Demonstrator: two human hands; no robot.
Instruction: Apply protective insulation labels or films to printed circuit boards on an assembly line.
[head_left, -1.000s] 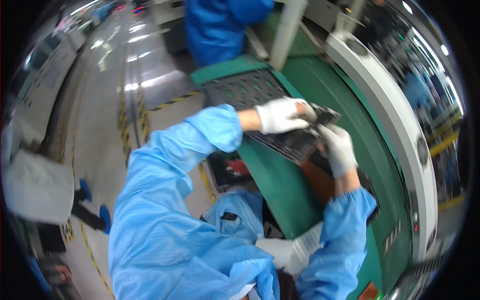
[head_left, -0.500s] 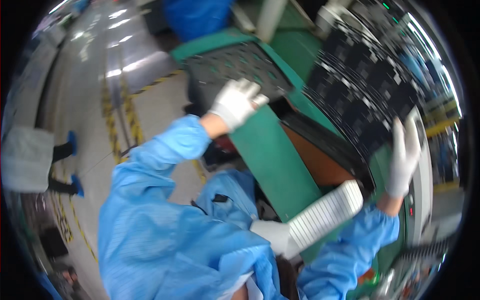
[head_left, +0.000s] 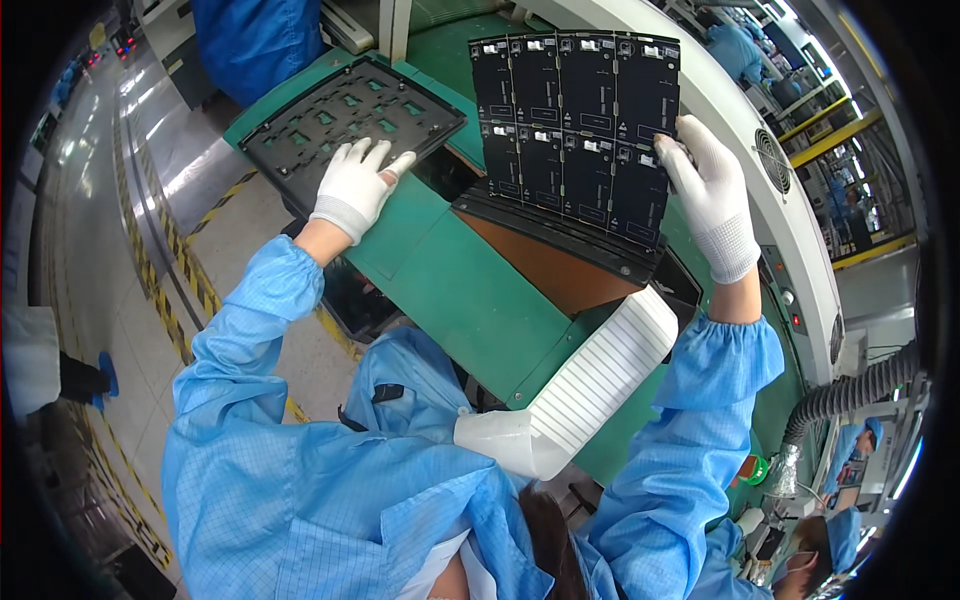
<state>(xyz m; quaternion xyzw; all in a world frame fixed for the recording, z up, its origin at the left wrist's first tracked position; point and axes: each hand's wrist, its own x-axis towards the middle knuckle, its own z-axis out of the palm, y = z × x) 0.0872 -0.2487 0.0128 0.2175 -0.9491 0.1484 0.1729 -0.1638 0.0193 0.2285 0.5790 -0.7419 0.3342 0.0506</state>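
My right hand [head_left: 712, 190], in a white glove, pinches the right edge of a black circuit board panel [head_left: 587, 130] between thumb and fingers. The panel is split into several like sections with small white connectors, and it stands upright over a black holder [head_left: 550, 235] with a brown side. My left hand [head_left: 358, 188], also gloved in white, rests with its fingers stretched and apart at the near edge of a black fixture plate [head_left: 300, 125]. That plate has several cut-outs showing green beneath it and lies flat on the green bench [head_left: 450, 290].
A white ribbed box-like piece [head_left: 605, 365] extends over the bench's near right. Beyond the panel curves a white machine housing [head_left: 745, 120] with a fan grille. A blue cover [head_left: 258, 45] hangs at the back left. Other people sit at lower right; one stands at far left.
My right hand, earlier open beside the panel, now grips its right edge. The view has turned and sharpened. My left hand stays by the fixture plate.
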